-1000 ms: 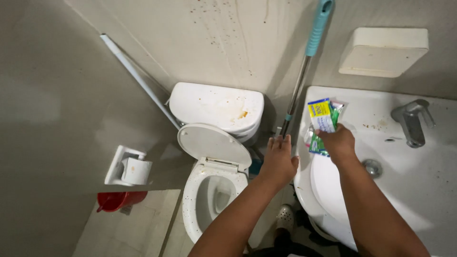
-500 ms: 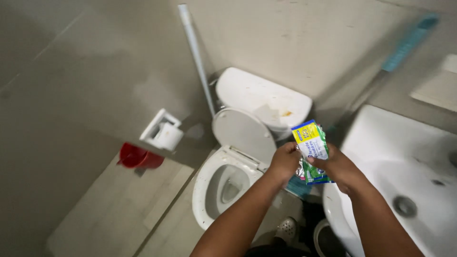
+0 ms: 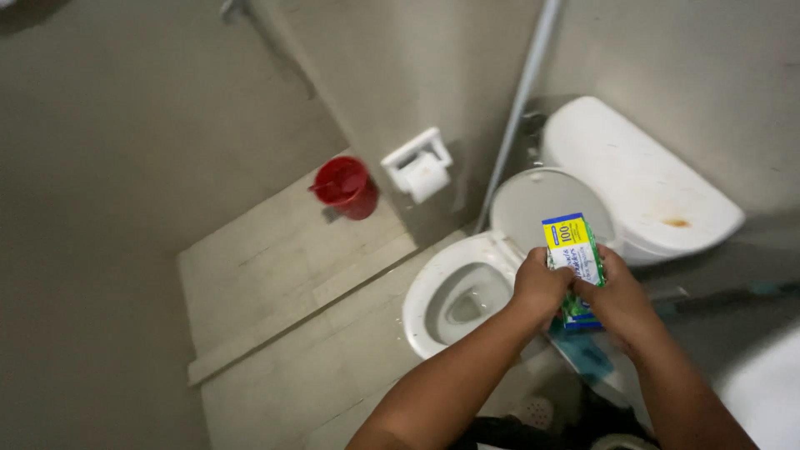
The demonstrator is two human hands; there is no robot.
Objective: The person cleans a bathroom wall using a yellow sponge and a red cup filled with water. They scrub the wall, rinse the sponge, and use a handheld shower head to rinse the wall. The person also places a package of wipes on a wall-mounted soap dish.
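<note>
I hold a small flat packet [image 3: 572, 250], blue, yellow and green, upright in both hands above the right rim of a white toilet bowl [image 3: 433, 287]. My left hand [image 3: 542, 285] grips the packet's lower left side. My right hand [image 3: 615, 298] grips its lower right side. The toilet's lid [image 3: 533, 204] stands raised against the white cistern [image 3: 633, 179], which has a brownish stain on top.
A red bucket [image 3: 346, 185] stands on the tiled floor by the wall. A toilet-paper holder with a roll [image 3: 421, 171] hangs on the wall beside it. A pale pole [image 3: 521, 100] leans beside the cistern. A white basin edge [image 3: 762, 392] shows at lower right.
My left hand let go of the brush handle and joined the right on the packet. Both hands moved from the basin over to the toilet, and the view swung left and down.
</note>
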